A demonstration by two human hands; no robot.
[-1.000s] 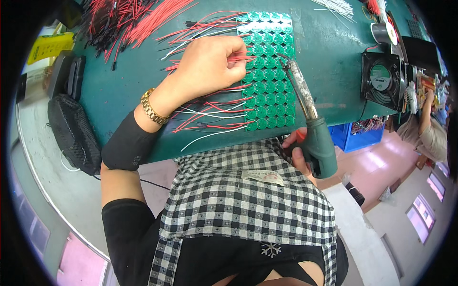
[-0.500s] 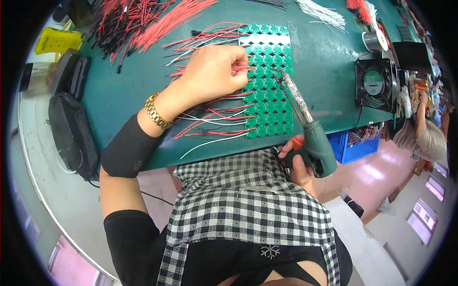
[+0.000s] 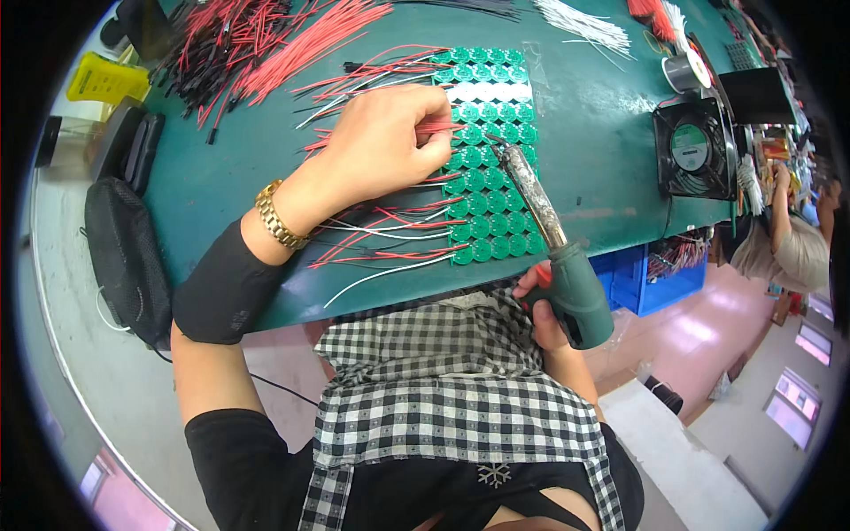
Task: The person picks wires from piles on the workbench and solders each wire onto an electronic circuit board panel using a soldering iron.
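A panel of round green circuit boards lies on the green work surface, with red, black and white wires fanning out from its left edge. My left hand is closed in a pinch at that edge, on red wires whose ends reach the boards. In my right hand is a green pistol-shaped soldering iron, gripped by its handle below the panel's lower right. Its long, stained metal barrel slants up and left. The thin bent tip is over the boards, just right of my left fingers; whether it touches one I cannot tell.
Bundles of red and black wires lie at the far left, white wires at the back. A solder spool and a small black fan stand at right. Beyond the edge are a blue crate and another person's arm.
The soldering iron's tip has moved left, closer to my left fingers. My left hand keeps its pinch at the panel's edge. A bright white band now shows lower across the panel.
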